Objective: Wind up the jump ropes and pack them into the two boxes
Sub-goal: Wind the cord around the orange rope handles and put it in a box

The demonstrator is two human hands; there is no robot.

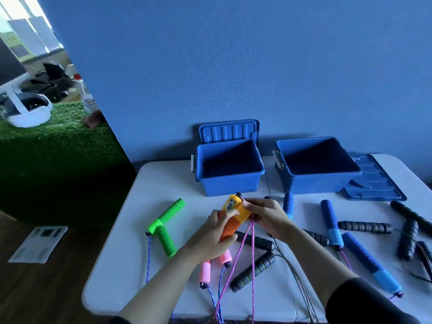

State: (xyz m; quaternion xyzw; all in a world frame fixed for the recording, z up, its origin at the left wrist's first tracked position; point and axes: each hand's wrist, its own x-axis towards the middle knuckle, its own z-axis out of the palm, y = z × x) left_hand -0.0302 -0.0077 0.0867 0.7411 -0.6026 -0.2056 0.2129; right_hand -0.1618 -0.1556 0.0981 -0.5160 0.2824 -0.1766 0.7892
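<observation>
Orange-and-yellow handles (235, 216) (a small counter window on the yellow head) held just in front of the left blue box (230, 168), raised above the white table (131, 230). Left hand (214, 235) curled round the orange grip from below, thumb on top. Right hand (265, 217) closed on the yellow end, fingers pinching the pink cord (236, 260) against it; several cord strands hanging from there down past the table's near edge. Left blue box open, nothing visible inside, its lid (229, 131) propped upright behind it. Second blue box (315, 163) to the right of the first, likewise open, with its lid (374, 181) lying flat further right. Green handles (167, 226) forward and left of the left box, crossed in a T, blue cord trailing from them. Pink handles (214, 265) nearer the front edge, partly under the left forearm. Black foam handles (253, 271) forward of the left box, below the hands. Blue handles (332, 224) forward of the second box, more black handles (364, 226) further right. Thin grey cables (297, 281) running off the front edge.
</observation>
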